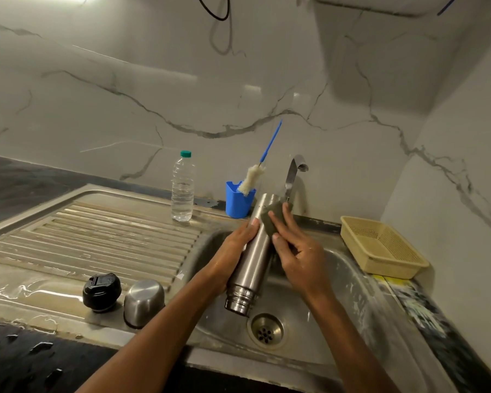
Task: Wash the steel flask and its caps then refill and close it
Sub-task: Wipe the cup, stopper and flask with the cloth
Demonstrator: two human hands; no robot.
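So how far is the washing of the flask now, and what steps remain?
Done: both caps are off, the black cap and steel cap standing on the wet drainboard. In hand: the left hand holds the flask over the sink while the right hand rubs it with a scrub pad. Left: rinsing, the caps perhaps, refilling, closing.

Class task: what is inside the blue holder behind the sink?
The blue holder holds a bottle brush, white bristles down, blue handle leaning out to the right. The holder's wall hides the brush's tip and anything else inside.
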